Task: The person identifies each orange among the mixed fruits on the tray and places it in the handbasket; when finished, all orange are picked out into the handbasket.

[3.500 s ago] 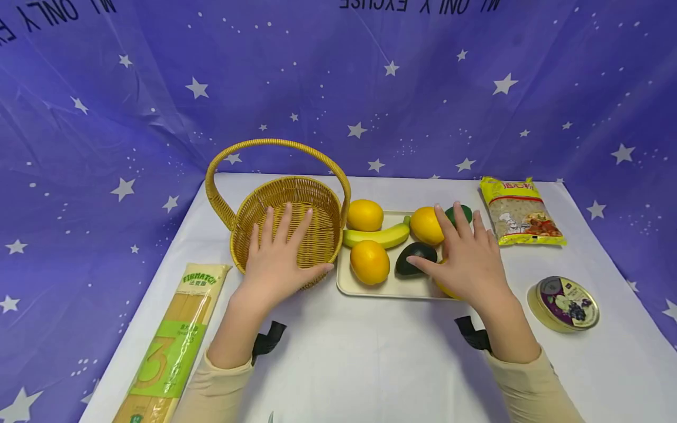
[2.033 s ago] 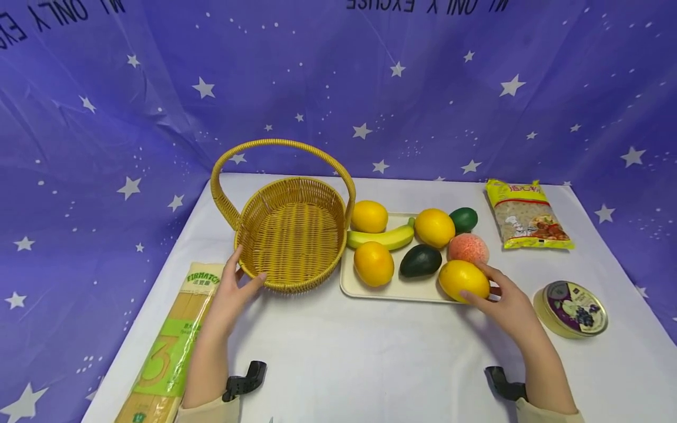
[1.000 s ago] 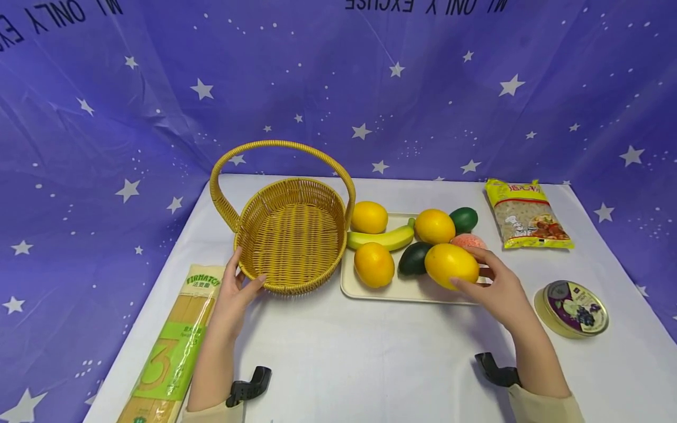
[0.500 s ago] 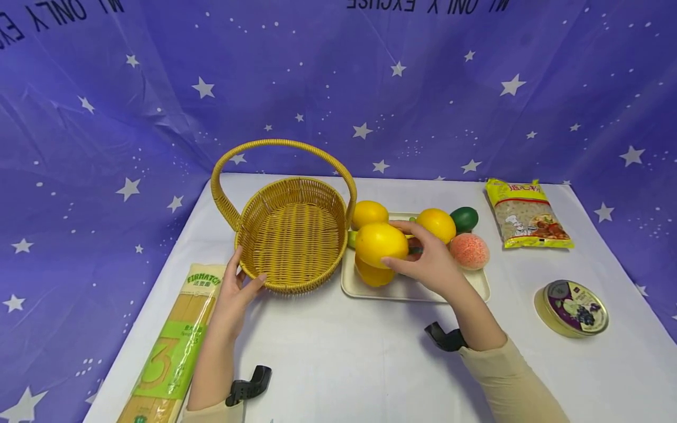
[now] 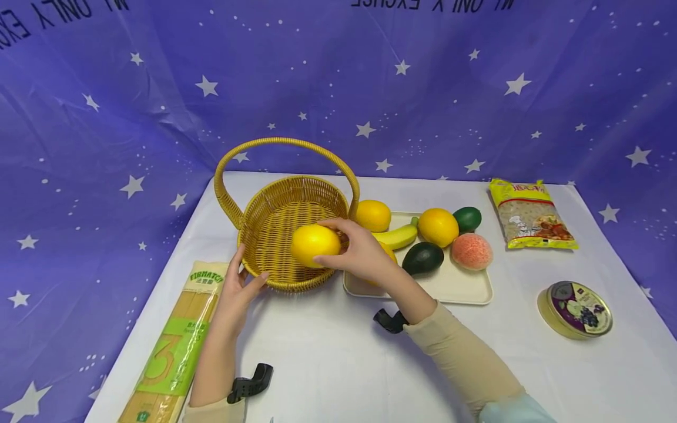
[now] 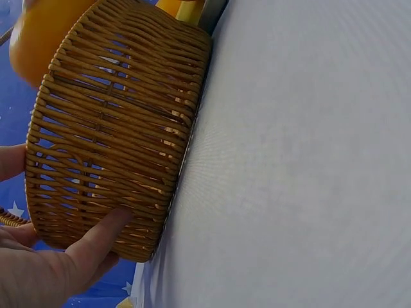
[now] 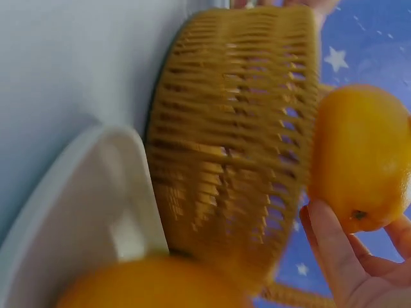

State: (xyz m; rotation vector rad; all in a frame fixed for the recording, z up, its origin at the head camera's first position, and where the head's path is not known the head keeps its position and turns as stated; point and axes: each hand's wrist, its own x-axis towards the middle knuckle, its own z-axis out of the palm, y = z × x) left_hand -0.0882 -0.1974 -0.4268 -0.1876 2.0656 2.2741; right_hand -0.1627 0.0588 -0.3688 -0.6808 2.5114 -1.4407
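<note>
My right hand (image 5: 359,249) holds a yellow lemon (image 5: 315,245) between thumb and fingers, over the wicker basket (image 5: 264,235). In the right wrist view the lemon (image 7: 363,157) shows just above the basket's rim. At the near left side of the basket, my left hand (image 5: 238,291) grips the rim, the thumb pressed along the woven outer wall (image 6: 109,128). To the right, a cream tray (image 5: 465,291) bears more lemons (image 5: 438,227), a banana (image 5: 398,237), a dark avocado (image 5: 423,258), a green fruit (image 5: 468,219) and a peach (image 5: 472,251). One lemon there is partly hidden behind my right hand.
A long pack of spaghetti (image 5: 169,346) lies left of my left forearm. A yellow bag of dry food (image 5: 533,216) lies at the back right, with a round lidded tub (image 5: 575,310) nearer me. The basket's tall handle (image 5: 285,141) arches over its opening.
My right hand took hold of the tray's front right lemon, lifted it and carried it left over the basket. My left hand moved to the basket's rim and stayed there.
</note>
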